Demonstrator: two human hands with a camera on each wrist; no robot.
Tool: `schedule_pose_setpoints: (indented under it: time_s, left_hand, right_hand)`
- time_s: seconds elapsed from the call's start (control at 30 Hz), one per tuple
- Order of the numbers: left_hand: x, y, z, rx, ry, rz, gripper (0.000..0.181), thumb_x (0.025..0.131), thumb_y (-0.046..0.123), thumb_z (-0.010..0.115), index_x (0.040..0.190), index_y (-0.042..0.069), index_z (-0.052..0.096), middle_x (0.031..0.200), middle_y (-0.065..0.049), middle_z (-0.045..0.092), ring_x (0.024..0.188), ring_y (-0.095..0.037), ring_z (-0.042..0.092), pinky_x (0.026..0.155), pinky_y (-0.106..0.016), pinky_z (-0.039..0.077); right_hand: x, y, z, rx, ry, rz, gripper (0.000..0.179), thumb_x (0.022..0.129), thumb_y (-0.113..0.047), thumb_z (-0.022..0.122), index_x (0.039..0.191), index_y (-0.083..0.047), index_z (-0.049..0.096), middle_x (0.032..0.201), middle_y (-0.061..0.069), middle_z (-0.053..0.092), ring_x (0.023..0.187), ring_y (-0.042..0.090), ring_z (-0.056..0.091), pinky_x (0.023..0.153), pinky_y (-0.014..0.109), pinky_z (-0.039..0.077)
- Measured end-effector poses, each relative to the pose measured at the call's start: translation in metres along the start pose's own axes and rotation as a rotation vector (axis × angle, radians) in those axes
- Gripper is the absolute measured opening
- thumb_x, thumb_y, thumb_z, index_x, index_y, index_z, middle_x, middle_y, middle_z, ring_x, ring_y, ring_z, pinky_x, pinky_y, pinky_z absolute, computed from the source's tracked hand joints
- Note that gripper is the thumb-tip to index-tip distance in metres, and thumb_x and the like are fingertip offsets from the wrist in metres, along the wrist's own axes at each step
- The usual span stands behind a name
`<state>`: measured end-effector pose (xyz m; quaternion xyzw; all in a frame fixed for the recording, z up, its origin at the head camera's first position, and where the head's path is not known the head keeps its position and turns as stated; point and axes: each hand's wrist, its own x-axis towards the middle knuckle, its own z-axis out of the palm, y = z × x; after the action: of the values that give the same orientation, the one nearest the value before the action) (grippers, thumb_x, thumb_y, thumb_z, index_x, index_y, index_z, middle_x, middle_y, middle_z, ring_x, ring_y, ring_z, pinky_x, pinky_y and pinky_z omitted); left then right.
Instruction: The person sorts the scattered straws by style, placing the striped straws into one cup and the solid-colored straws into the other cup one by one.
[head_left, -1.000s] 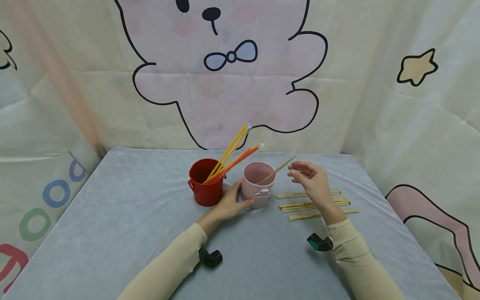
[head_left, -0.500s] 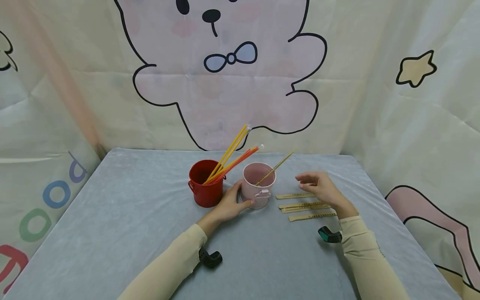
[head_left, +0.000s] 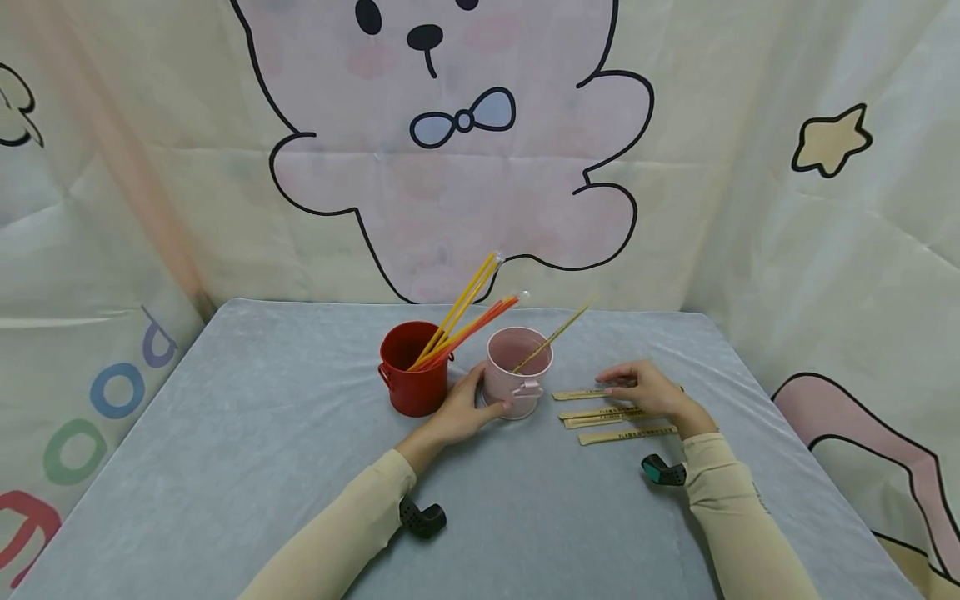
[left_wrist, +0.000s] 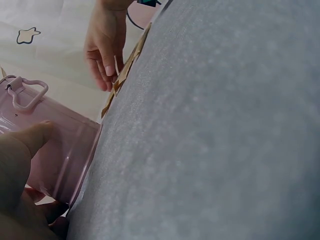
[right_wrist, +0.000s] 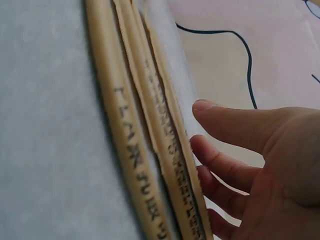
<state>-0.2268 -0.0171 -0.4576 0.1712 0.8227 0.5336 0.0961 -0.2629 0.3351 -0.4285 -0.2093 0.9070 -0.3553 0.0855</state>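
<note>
My left hand (head_left: pixel 455 417) grips the small pink metal bucket (head_left: pixel 500 380), thumb on its near side and fingers round the left, as the left wrist view also shows. One thin tan paper-wrapped stick (head_left: pixel 551 340) leans out of this bucket to the right. My right hand (head_left: pixel 648 392) is low over the far tan paper-wrapped stick (head_left: pixel 577 395), fingers loosely bent, nothing visibly held. Several more wrapped sticks (right_wrist: pixel 135 155) with dark printed characters lie beside it. Whether its fingertips touch the far one I cannot tell.
Left of the pink bucket stands a red bucket (head_left: pixel 414 392) with yellow and orange sticks (head_left: pixel 472 321) leaning right. A pale blue-grey cloth (head_left: pixel 285 450) covers the table. A printed curtain (head_left: pixel 480 183) hangs behind. Black devices (head_left: pixel 422 518) sit at both wrists.
My right hand has moved away from the stick in the pink bucket, rightward and down to the wrapped sticks. That stick has tipped slightly steeper. My left hand has stayed on the bucket.
</note>
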Motion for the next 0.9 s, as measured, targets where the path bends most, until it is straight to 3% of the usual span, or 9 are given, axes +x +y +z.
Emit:
schedule_pose_setpoints:
  time_s: [0.13, 0.33, 0.5, 0.63, 0.8, 0.9]
  left_hand:
    - [0.001, 0.001, 0.000, 0.010, -0.005, -0.007, 0.080, 0.093, 0.033, 0.072, 0.158, 0.016, 0.029, 0.165, -0.007, 0.034, 0.156, -0.026, 0.025, 0.127, -0.052, 0.023]
    - [0.001, 0.001, -0.002, 0.007, -0.010, 0.013, 0.081, 0.093, 0.032, 0.073, 0.158, 0.015, 0.029, 0.164, -0.008, 0.035, 0.156, -0.028, 0.027, 0.126, -0.054, 0.024]
    - [0.000, -0.001, 0.000, 0.002, -0.012, 0.002, 0.080, 0.093, 0.034, 0.072, 0.158, 0.016, 0.029, 0.164, -0.007, 0.035, 0.156, -0.027, 0.027, 0.126, -0.054, 0.025]
    - [0.000, -0.002, 0.000, 0.000, -0.011, -0.005, 0.080, 0.093, 0.035, 0.072, 0.158, 0.017, 0.029, 0.164, -0.006, 0.035, 0.156, -0.027, 0.026, 0.126, -0.054, 0.025]
    - [-0.001, -0.002, 0.001, -0.006, -0.012, -0.014, 0.080, 0.093, 0.035, 0.072, 0.159, 0.017, 0.028, 0.165, -0.007, 0.034, 0.156, -0.027, 0.025, 0.126, -0.054, 0.024]
    - [-0.001, -0.002, 0.001, -0.007, -0.010, -0.018, 0.081, 0.093, 0.036, 0.072, 0.159, 0.017, 0.028, 0.165, -0.006, 0.033, 0.156, -0.026, 0.025, 0.126, -0.054, 0.024]
  right_hand:
    - [-0.001, 0.002, -0.001, 0.028, -0.017, 0.018, 0.024, 0.095, -0.002, 0.066, 0.116, 0.009, 0.069, 0.114, 0.028, 0.070, 0.092, 0.010, 0.066, 0.076, 0.019, 0.053]
    - [0.000, 0.003, 0.002, 0.030, -0.019, 0.040, 0.019, 0.094, 0.002, 0.065, 0.111, 0.010, 0.070, 0.107, 0.027, 0.071, 0.088, 0.013, 0.067, 0.073, 0.021, 0.055]
    - [0.000, 0.004, 0.005, -0.036, 0.002, 0.056, 0.012, 0.093, 0.003, 0.065, 0.102, 0.006, 0.073, 0.093, 0.020, 0.072, 0.074, 0.007, 0.060, 0.064, 0.023, 0.051]
    - [-0.002, 0.000, 0.002, -0.085, 0.012, 0.053, 0.008, 0.095, 0.001, 0.065, 0.099, 0.003, 0.071, 0.091, 0.016, 0.070, 0.075, 0.010, 0.057, 0.065, 0.025, 0.049]
    - [-0.008, -0.012, -0.009, -0.140, 0.098, 0.011, 0.005, 0.097, -0.004, 0.064, 0.098, -0.001, 0.068, 0.096, 0.013, 0.068, 0.085, 0.014, 0.058, 0.068, 0.026, 0.049]
    - [-0.011, -0.023, -0.016, -0.132, 0.176, -0.037, 0.005, 0.097, -0.005, 0.064, 0.099, -0.002, 0.068, 0.096, 0.013, 0.068, 0.083, 0.010, 0.058, 0.066, 0.025, 0.048]
